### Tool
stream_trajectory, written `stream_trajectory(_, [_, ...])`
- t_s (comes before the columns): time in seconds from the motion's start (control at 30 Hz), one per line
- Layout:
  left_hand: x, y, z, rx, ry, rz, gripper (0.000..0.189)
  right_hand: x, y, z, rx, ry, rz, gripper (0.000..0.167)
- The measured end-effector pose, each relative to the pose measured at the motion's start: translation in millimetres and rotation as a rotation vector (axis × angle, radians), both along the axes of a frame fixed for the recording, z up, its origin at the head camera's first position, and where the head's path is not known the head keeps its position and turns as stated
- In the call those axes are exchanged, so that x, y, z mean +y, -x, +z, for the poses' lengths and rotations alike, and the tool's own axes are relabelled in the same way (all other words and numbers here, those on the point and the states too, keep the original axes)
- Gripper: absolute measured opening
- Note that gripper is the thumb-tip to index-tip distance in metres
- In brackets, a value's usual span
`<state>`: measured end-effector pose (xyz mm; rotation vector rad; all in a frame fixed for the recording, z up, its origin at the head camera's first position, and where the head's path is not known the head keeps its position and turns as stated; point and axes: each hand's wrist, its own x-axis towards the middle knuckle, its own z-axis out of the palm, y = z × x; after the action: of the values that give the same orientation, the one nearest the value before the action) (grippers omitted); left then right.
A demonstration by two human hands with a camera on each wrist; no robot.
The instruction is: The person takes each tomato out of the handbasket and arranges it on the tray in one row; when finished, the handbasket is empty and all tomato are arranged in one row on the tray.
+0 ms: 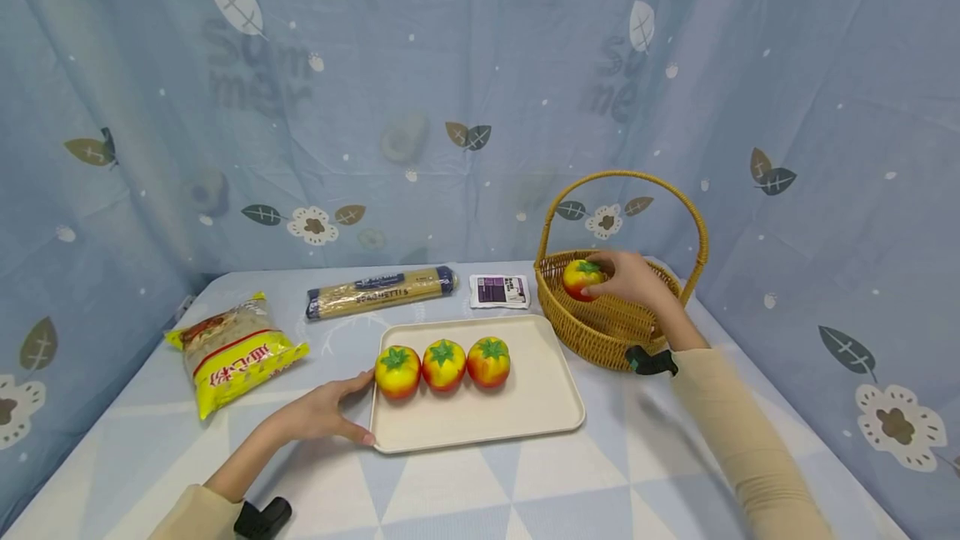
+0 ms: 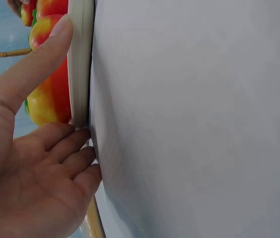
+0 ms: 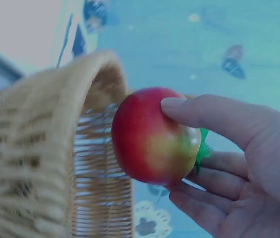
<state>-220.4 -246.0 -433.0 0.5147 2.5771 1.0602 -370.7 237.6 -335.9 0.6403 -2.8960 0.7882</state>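
My right hand [image 1: 628, 277] holds a red-and-yellow tomato [image 1: 579, 280] with a green leafy top, just over the left part of the wicker basket [image 1: 573, 330]. In the right wrist view, the thumb presses one side of this tomato [image 3: 154, 136] and the fingers lie on the other, beside the basket's rim. Three similar tomatoes [image 1: 444, 367] stand in a row on the cream tray [image 1: 472, 423]. My left hand [image 1: 318, 413] touches that tray's left end, thumb near the front corner and fingers along the side. Its fingers look relaxed in the left wrist view.
Behind the tray lie a spaghetti pack [image 1: 381, 293] and a small white-and-purple packet [image 1: 499, 292]. A yellow plastic bag [image 1: 238, 354] with food inside is at the left. The basket's tall handle [image 1: 700, 232] arches above it. Patterned curtains [image 1: 420, 107] enclose the table.
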Motion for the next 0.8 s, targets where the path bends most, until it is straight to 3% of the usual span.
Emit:
stream_trajectory(0.37, [-0.4,2.1,-1.2,0.004,0.007,0.018,0.108,-13.1,-43.1,4.1,0.082,0.038,-0.085,0.065])
stream_trajectory(0.8, [1.7,-1.6,3.0,-0.009,0.014,0.002,0.105,-22.8,-77.1,5.3,0.187,0.092,-0.067,0.066])
